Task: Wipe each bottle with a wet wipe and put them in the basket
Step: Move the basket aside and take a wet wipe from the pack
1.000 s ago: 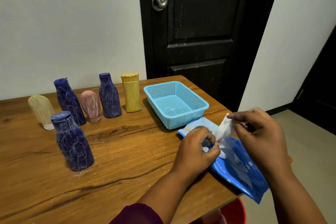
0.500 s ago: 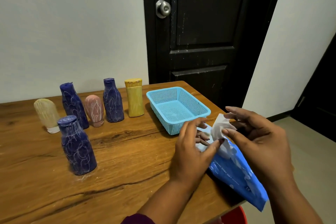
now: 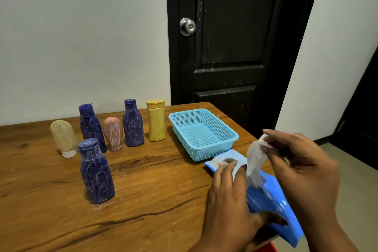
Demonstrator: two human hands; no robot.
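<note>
White wet wipe [image 3: 254,161] is pinched at its upper end by the fingertips of the right hand [image 3: 302,170] and is drawn part-way out of the blue wipe pack [image 3: 272,204], its lower end not yet free of the opening. The left hand [image 3: 231,206] is laid spread on the pack, fingers fairly straight, so that the pack is pressed to the desk [image 3: 153,200]. The pull is best kept straight up and unhurried, with pressure held close to the opening, so that one sheet is released and the next is not dragged out after it. The pack's near end is seen to overhang the desk's right edge, so weight should be kept on the part that is backed by wood. The basket [image 3: 212,153] is set just beyond the pack, near the same edge, and nothing lies in it; whether the two touch cannot be told. Six bottles [image 3: 133,125] are stood upright well to the left, all marked with pale scribbles and judged unwiped. One dark blue bottle [image 3: 96,174] is placed nearer than the rest, and bare wood between it and the hands leaves room for the reach across.
</note>
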